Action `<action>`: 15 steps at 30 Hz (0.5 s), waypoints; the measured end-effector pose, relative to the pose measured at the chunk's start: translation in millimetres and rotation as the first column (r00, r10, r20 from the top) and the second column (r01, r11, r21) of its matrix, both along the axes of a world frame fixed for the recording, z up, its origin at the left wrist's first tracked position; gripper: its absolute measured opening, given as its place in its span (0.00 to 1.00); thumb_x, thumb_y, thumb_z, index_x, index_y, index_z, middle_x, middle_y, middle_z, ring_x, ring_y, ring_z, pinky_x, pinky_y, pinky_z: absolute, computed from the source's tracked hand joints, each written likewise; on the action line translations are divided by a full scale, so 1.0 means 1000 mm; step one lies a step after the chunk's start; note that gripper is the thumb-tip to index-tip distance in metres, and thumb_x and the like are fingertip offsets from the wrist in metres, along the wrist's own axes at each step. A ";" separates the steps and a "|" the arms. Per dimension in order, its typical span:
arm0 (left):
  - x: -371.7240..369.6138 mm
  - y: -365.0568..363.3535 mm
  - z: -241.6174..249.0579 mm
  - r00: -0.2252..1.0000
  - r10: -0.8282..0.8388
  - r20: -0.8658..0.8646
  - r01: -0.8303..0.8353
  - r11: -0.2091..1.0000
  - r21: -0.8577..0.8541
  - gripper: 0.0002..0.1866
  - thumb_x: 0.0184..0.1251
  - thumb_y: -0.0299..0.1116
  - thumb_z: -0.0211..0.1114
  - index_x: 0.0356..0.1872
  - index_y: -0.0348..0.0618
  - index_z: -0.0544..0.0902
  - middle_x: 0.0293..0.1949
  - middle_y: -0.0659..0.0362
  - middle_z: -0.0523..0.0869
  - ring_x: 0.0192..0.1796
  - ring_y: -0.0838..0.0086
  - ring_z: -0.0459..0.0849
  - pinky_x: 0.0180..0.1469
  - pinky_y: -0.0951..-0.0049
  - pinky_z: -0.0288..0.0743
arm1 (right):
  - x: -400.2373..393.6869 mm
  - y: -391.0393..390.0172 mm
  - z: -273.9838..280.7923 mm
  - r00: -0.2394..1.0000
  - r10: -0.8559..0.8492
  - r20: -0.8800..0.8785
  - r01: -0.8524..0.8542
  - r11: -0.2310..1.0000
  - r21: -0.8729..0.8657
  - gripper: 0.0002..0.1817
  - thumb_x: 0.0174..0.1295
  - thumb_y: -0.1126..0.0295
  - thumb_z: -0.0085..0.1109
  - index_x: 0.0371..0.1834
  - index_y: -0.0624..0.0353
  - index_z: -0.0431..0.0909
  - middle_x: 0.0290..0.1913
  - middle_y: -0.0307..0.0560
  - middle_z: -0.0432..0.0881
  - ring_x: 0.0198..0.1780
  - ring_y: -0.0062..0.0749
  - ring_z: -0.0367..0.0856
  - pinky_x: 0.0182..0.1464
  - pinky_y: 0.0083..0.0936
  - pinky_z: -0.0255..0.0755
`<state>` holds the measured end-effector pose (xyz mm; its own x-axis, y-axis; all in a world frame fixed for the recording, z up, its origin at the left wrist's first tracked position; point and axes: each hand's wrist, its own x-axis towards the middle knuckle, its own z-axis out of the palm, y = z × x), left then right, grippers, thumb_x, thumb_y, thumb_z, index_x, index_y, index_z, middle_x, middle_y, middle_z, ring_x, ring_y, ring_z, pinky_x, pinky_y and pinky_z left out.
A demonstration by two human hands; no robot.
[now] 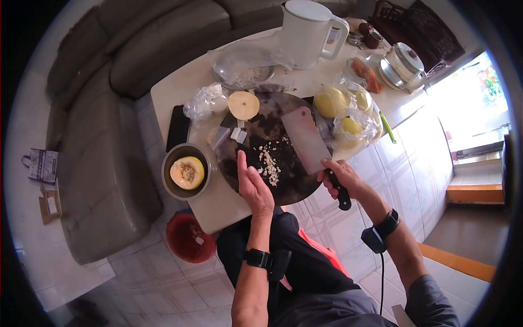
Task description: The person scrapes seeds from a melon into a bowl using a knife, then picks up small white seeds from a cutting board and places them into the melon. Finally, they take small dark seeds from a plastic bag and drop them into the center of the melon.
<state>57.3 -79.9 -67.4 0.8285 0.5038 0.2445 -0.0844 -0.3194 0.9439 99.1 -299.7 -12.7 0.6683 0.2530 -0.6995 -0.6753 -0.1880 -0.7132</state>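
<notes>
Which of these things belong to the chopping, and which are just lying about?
In the job, it seems: cleaver; chopping board; pale chopped bits; melon half in the bowl.

Lying about, likely: white jug; teapot; printed bag; red bin.

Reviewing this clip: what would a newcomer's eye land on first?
Probably the broad cleaver, its black handle in the right hand, lying over the right side of the dark round board. Next, the pale chopped bits mid-board, then the yellow-skinned melon half in a bowl to the left.
</notes>
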 end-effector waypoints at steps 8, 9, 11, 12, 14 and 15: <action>0.034 -0.003 -0.007 0.995 -0.057 0.085 0.066 0.992 -0.105 0.29 0.81 0.44 0.39 0.67 0.26 0.64 0.67 0.42 0.70 0.70 0.57 0.69 0.71 0.65 0.59 | 0.019 0.008 0.003 0.970 0.229 -0.082 -0.227 0.973 0.032 0.25 0.70 0.55 0.48 0.29 0.70 0.79 0.14 0.40 0.71 0.11 0.23 0.70 0.14 0.23 0.68; 0.035 -0.003 -0.008 0.995 -0.063 0.078 0.070 0.992 -0.104 0.29 0.81 0.44 0.39 0.67 0.26 0.64 0.67 0.42 0.70 0.70 0.57 0.69 0.71 0.65 0.59 | 0.019 0.008 0.003 0.955 0.280 -0.098 -0.277 0.960 0.043 0.25 0.70 0.56 0.48 0.29 0.70 0.80 0.14 0.40 0.71 0.11 0.23 0.70 0.14 0.23 0.68; 0.037 -0.002 -0.010 0.987 -0.071 0.142 0.102 0.970 -0.223 0.31 0.81 0.46 0.39 0.68 0.26 0.63 0.67 0.42 0.69 0.69 0.57 0.69 0.71 0.63 0.59 | 0.017 0.007 0.004 0.935 0.342 -0.092 -0.339 0.940 0.047 0.25 0.71 0.56 0.48 0.28 0.70 0.80 0.13 0.40 0.71 0.11 0.22 0.70 0.15 0.23 0.68; 0.037 -0.001 -0.010 0.985 -0.087 0.150 0.122 0.962 -0.243 0.32 0.80 0.49 0.39 0.68 0.26 0.63 0.67 0.41 0.69 0.69 0.57 0.69 0.71 0.61 0.59 | 0.016 0.006 0.005 0.910 0.406 -0.082 -0.403 0.914 0.046 0.25 0.71 0.56 0.48 0.28 0.69 0.80 0.13 0.40 0.71 0.11 0.22 0.70 0.15 0.23 0.68; 0.036 0.001 -0.013 0.982 -0.080 0.169 0.132 0.935 -0.329 0.33 0.80 0.50 0.38 0.68 0.26 0.63 0.66 0.41 0.70 0.69 0.56 0.69 0.72 0.60 0.59 | 0.011 0.003 0.010 0.904 0.425 -0.049 -0.423 0.905 0.041 0.25 0.71 0.56 0.48 0.28 0.69 0.80 0.12 0.40 0.71 0.11 0.22 0.70 0.15 0.22 0.68; 0.037 0.003 -0.011 0.979 -0.064 0.192 0.139 0.901 -0.410 0.33 0.80 0.51 0.38 0.68 0.27 0.64 0.66 0.41 0.70 0.69 0.56 0.69 0.72 0.59 0.59 | 0.008 0.002 0.011 0.894 0.448 -0.012 -0.447 0.894 0.033 0.25 0.71 0.56 0.48 0.28 0.69 0.80 0.12 0.40 0.70 0.11 0.22 0.70 0.16 0.22 0.68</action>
